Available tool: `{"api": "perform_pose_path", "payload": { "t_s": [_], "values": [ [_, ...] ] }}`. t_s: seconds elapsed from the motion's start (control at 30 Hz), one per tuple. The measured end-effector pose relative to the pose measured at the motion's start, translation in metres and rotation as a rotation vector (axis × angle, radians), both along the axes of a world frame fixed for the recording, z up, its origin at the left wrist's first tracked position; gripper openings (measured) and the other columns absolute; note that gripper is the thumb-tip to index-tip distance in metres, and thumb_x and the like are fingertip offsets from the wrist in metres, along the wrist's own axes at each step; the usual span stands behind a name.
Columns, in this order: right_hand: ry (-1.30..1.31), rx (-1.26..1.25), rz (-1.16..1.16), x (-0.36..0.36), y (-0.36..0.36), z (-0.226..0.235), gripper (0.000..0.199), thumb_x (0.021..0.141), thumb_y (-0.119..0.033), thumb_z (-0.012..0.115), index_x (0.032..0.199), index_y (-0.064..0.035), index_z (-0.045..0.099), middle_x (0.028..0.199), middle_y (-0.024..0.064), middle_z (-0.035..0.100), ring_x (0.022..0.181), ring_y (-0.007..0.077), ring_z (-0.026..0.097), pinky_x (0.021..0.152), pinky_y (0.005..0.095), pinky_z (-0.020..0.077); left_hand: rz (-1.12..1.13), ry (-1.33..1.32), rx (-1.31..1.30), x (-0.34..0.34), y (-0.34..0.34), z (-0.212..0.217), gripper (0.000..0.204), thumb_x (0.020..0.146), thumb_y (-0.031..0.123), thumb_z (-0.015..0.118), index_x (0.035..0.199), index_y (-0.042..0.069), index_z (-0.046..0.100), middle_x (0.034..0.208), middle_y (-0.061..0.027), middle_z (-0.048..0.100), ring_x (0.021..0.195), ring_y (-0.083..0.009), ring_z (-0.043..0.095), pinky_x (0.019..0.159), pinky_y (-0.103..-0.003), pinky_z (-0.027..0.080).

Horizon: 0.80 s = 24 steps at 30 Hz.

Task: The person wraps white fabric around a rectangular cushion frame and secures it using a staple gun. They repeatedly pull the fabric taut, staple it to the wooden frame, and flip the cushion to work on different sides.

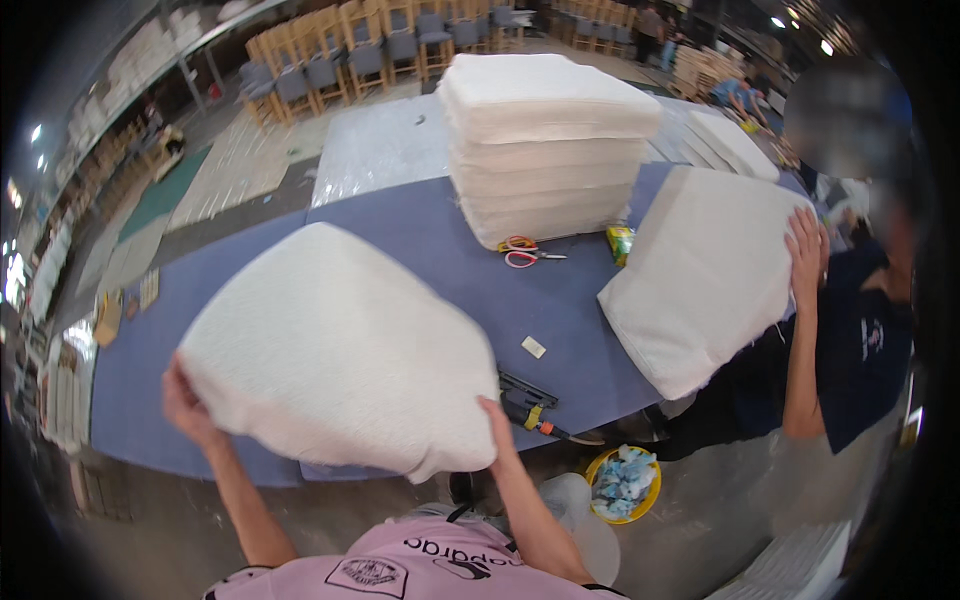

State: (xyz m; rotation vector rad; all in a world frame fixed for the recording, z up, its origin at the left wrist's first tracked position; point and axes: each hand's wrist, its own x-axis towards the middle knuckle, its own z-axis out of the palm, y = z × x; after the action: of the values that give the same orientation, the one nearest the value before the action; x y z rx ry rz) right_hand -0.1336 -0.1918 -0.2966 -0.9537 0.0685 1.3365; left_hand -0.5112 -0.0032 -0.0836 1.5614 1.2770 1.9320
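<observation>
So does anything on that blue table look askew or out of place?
A black tool sticks out past the blue table near edge, above a yellow bucket. Otherwise nothing stands out; the stack of white cushions sits straight.

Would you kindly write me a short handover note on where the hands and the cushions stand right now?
Left hand: grips the left edge of the white cushion.
Right hand: grips the same cushion at its lower right corner; the cushion is held up over the near edge of the blue table.
On the table: a tall stack of white cushions, red-handled scissors in front of it, a black and yellow tool near the right hand.
A co-worker's hand holds a second cushion at the table's right end.
Done: one cushion in hand. Left: it has not been set down or stacked.
</observation>
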Motion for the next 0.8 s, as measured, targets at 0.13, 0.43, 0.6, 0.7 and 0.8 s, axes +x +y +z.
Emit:
{"api": "perform_pose_path", "payload": {
  "t_s": [0.13,0.43,0.6,0.7,0.8],
  "values": [
    [0.237,0.152,0.182,-0.046,0.035,0.025,0.065,0.099,-0.051,0.06,0.143,-0.0028,0.055,0.131,0.0142,0.066,0.118,0.0256,0.065,0.1,0.0405,0.0527,-0.131,-0.086,0.272,0.02,-0.02,0.108,0.037,0.108,0.022,0.048,0.131,-0.002,0.064,0.125,-0.0139,0.068,0.109,-0.0242,0.068,0.096,-0.038,0.054],
    [-0.173,0.111,0.249,0.022,0.02,-0.009,0.059,0.107,-0.048,0.052,0.149,-0.006,0.052,0.136,0.0117,0.066,0.123,0.0213,0.063,0.105,0.0389,0.0495,0.146,0.343,0.284,0.071,0.088,0.117,0.033,0.107,0.021,0.054,0.13,0.002,0.069,0.132,-0.0113,0.068,0.121,-0.0229,0.063,0.106,-0.034,0.045],
    [-0.453,0.027,-0.02,0.081,-0.003,-0.007,0.043,0.106,-0.03,0.059,0.141,-0.0047,0.06,0.127,0.009,0.071,0.114,0.0157,0.066,0.098,0.0309,0.0515,0.405,0.689,0.315,0.085,0.126,0.131,0.03,0.101,0.022,0.063,0.125,0.006,0.072,0.129,-0.0167,0.068,0.119,-0.0321,0.064,0.107,-0.039,0.046],
    [-0.517,-0.003,-0.102,0.083,-0.005,0.017,0.039,0.105,-0.026,0.059,0.137,-0.0026,0.063,0.121,0.007,0.073,0.106,0.0133,0.067,0.094,0.028,0.0517,0.27,0.875,0.313,0.106,0.122,0.145,0.042,0.096,0.026,0.07,0.132,0.006,0.068,0.134,-0.0191,0.066,0.127,-0.0373,0.059,0.11,-0.043,0.043],
    [-0.65,0.03,0.067,0.074,0.001,0.013,0.037,0.105,-0.024,0.06,0.134,-0.0015,0.064,0.12,0.0065,0.073,0.102,0.0119,0.067,0.092,0.0268,0.052,-0.146,0.954,0.334,0.135,0.097,0.168,0.063,0.092,0.02,0.072,0.15,0.008,0.052,0.149,-0.0203,0.055,0.14,-0.0385,0.049,0.117,-0.043,0.037]
  ]
}}
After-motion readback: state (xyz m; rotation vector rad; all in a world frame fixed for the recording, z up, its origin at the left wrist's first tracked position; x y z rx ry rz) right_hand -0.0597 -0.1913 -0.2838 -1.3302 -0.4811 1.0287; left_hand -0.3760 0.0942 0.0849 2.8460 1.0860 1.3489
